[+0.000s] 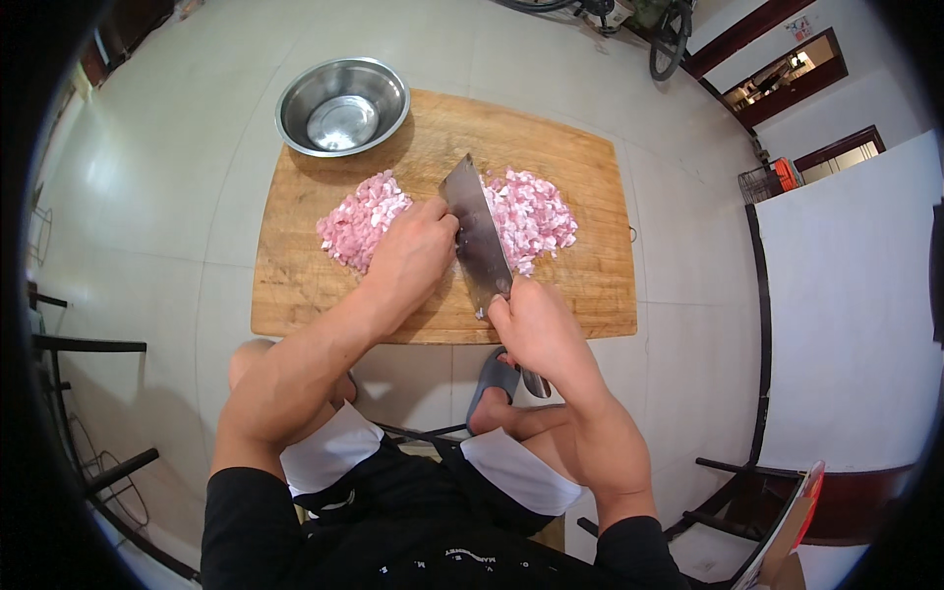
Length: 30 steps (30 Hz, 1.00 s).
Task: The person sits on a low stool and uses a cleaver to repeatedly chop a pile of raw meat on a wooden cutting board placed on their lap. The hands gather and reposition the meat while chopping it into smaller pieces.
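— Right grip point(536, 320)?
— Closed round the handle of one cleaver point(480, 241); broad dark blade, centre of the frame.
— Left grip point(418, 241)?
— Curled at the blade's left face; whether it pinches anything, cannot tell.
— Step?
— Chopping, by judgement; the next stroke calls for that hand clear of the edge.
— Stock?
— Left heap of meat point(359, 221), diced, pink; right heap of meat point(531, 216), paler, right of the blade. Both on one wooden board point(590, 295). Steel bowl point(305, 103), upper left.
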{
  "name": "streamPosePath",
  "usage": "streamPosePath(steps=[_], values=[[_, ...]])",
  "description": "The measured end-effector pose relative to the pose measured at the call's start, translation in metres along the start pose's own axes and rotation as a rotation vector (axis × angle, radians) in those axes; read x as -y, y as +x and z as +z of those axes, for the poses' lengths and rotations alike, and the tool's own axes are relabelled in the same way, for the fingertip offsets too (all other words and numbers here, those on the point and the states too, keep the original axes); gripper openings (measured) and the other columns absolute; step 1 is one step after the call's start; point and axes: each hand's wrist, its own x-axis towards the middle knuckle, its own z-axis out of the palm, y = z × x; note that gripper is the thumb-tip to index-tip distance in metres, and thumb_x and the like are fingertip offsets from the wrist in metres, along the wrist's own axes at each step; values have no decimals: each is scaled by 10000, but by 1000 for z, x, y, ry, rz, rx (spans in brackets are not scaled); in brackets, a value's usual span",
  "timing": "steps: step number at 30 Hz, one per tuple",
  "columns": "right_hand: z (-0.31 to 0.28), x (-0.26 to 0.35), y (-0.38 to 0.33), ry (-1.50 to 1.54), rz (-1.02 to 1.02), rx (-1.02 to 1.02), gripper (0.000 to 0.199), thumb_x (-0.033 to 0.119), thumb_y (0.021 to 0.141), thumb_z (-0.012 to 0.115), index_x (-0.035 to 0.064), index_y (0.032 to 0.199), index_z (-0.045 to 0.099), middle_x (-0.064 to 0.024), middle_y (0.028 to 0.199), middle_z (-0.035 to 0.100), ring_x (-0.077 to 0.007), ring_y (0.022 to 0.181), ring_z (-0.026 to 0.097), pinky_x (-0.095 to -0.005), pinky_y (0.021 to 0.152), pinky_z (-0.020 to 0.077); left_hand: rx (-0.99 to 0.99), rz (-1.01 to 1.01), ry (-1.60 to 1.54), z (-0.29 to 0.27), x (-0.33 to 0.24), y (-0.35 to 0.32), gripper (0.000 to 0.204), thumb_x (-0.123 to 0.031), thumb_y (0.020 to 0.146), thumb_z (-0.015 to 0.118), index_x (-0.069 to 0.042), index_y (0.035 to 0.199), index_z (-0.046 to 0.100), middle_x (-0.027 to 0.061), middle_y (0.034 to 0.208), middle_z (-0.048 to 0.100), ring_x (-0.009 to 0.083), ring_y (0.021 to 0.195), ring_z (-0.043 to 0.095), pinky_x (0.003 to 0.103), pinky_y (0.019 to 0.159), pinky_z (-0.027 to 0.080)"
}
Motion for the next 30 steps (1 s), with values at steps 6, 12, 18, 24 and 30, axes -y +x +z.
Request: streamPosePath(steps=[6,12,18,24,30], values=[[2,18,22,-18,49,-34,335,163,1019,603,-144,927,697,-360,837,709,-503,815,742,-589,775,596,-25,12,11,3,0,-1,118,-48,869,760,15,947,699,193,1073,660,411,1069,664,508,956,555],[6,21,55,-78,0,-175,317,176,986,644,-122,931,735,-376,930,745,-528,901,761,-601,850,609,22,45,-13,-4,0,-1,108,-49,862,760,11,932,704,187,1068,665,411,1047,673,508,942,559],[-12,-7,94,389,161,9,273,161,964,629,-68,856,729,-138,658,716,-245,531,733,-427,561,591,61,70,-61,-10,0,-4,122,-76,878,774,-7,971,737,171,1078,683,398,1058,684,505,949,564],[-35,-42,84,474,129,-25,250,150,994,609,-54,884,703,-87,657,673,-184,486,658,-389,514,538,111,80,-48,-14,3,-4,119,-94,892,774,1,960,752,170,1124,702,387,1090,693,490,971,574],[-42,-20,25,463,200,-33,208,165,1063,613,-27,1016,677,-61,686,662,-147,487,637,-346,484,508,68,127,-94,-18,4,-5,127,-111,866,776,-1,912,732,182,1042,677,392,1032,690,501,934,582]])
